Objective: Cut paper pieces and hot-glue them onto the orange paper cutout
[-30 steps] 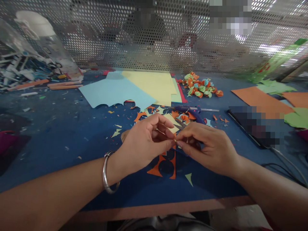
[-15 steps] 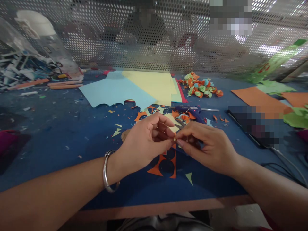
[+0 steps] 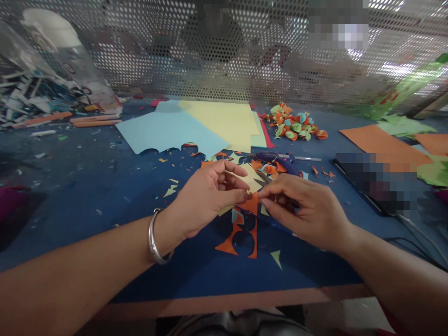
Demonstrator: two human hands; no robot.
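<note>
My left hand (image 3: 210, 196), with a silver bangle on the wrist, pinches a small pale yellow paper piece (image 3: 248, 192) between thumb and index finger. My right hand (image 3: 301, 205) is just to the right, thumb and forefinger closed together; whatever lies between them is too small to make out. Under the hands are orange paper offcuts (image 3: 227, 245) with round cutouts and a yellow paper piece (image 3: 252, 176). Dark scissor blades (image 3: 262, 181) show beside my right fingers. Behind them lies a blue glue gun (image 3: 275, 157) with a glue stick in its rear.
Blue (image 3: 164, 130) and yellow sheets (image 3: 220, 119) lie at the back, near a pile of folded paper pieces (image 3: 294, 122). A phone (image 3: 371, 182) with a cable and orange paper (image 3: 381, 142) are at right. A bottle (image 3: 87, 74) stands left, before a perforated metal screen (image 3: 147, 56).
My hands have drawn slightly apart; before, their fingertips met at the small piece. It now stays in my left fingertips. The view has shifted a little.
</note>
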